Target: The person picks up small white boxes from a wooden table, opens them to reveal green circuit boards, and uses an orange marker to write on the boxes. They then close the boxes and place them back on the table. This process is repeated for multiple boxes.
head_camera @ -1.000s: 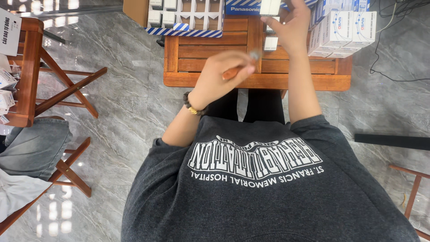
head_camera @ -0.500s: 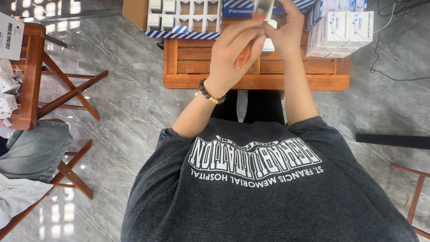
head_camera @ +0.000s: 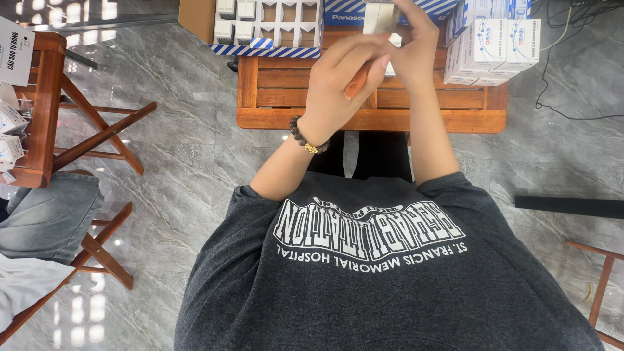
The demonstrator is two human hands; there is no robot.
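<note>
The floor (head_camera: 188,84) is polished grey marble-look tile with pale veins, and bright patches of light reflect off it at the lower left. A slatted wooden bench (head_camera: 370,117) of warm reddish brown stands at the top centre. To the left a second wooden table (head_camera: 45,110) of the same colour rests on crossed legs — a folding chair (head_camera: 97,253) sits below it, grey cloth draped on its seat. Black cables (head_camera: 559,78) trail over the floor at the upper right, and another wooden frame (head_camera: 601,286) shows at the right edge.
</note>
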